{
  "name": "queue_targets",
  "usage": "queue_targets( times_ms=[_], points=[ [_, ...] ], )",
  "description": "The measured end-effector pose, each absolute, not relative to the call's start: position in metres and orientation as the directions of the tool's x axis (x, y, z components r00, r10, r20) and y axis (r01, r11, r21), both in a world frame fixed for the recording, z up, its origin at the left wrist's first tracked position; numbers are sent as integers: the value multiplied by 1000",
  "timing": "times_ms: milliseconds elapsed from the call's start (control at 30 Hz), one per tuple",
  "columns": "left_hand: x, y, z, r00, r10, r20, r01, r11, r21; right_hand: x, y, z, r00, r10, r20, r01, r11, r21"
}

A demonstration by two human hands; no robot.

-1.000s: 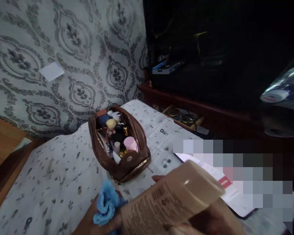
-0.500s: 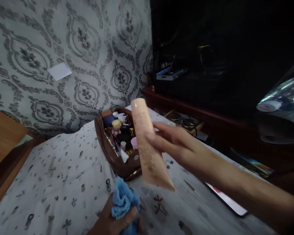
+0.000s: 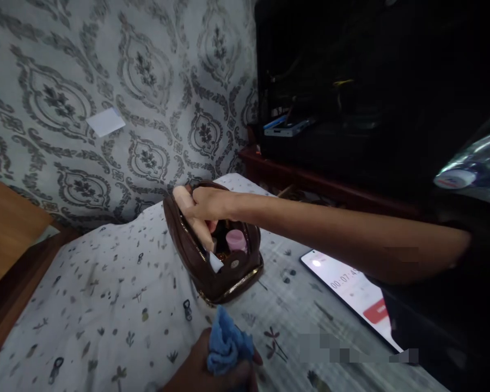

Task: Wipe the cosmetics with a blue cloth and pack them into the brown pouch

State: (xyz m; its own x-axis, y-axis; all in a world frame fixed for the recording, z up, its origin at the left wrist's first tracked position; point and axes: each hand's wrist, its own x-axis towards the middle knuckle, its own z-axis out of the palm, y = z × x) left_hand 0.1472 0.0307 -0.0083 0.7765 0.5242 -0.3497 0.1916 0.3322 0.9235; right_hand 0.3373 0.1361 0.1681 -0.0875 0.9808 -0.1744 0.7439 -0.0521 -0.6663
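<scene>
A brown zippered bag lies open on the patterned bedsheet. My right hand reaches into it from the right, fingers around a peach squeeze tube. The tube lies slanted along the bag's left inner side, its rounded cap end toward the back. A pink lid and a white item show inside near the front; my hand and forearm cover much of the other contents. In front of the bag, at the bottom of the view, my left hand is closed around a crumpled blue cloth.
A phone with a running timer lies on the sheet right of the bag, partly covered by my sleeve. Behind stands a dark screen on a red-brown ledge. A clear plastic bottle juts in from the right. Patterned wallpaper backs the bed.
My right hand has carried the peach tube from above the bag's right side down and left into the bag. My left hand still holds the blue cloth.
</scene>
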Motion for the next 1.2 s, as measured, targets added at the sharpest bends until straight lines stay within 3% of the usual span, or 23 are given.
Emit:
queue_targets(
  times_ms=[100,267,467,833,1033,1200],
  points=[
    [146,31,-12,779,512,-363,240,293,926,334,141,163,-119,959,-257,783,-69,-618],
    [146,31,-13,783,501,-368,231,315,921,335,144,159,-155,951,-269,784,-47,-618],
    [147,29,-12,785,503,-362,233,302,924,331,144,154,-206,956,-209,787,35,-615],
    [145,28,-16,765,508,-395,253,328,910,333,137,156,-292,930,-224,861,154,-485],
    [146,28,-15,759,522,-389,262,303,916,333,133,142,-256,965,-54,843,195,-501],
    [145,28,-17,770,519,-371,242,300,923,329,133,138,-220,966,-135,803,101,-588]
  ],
)
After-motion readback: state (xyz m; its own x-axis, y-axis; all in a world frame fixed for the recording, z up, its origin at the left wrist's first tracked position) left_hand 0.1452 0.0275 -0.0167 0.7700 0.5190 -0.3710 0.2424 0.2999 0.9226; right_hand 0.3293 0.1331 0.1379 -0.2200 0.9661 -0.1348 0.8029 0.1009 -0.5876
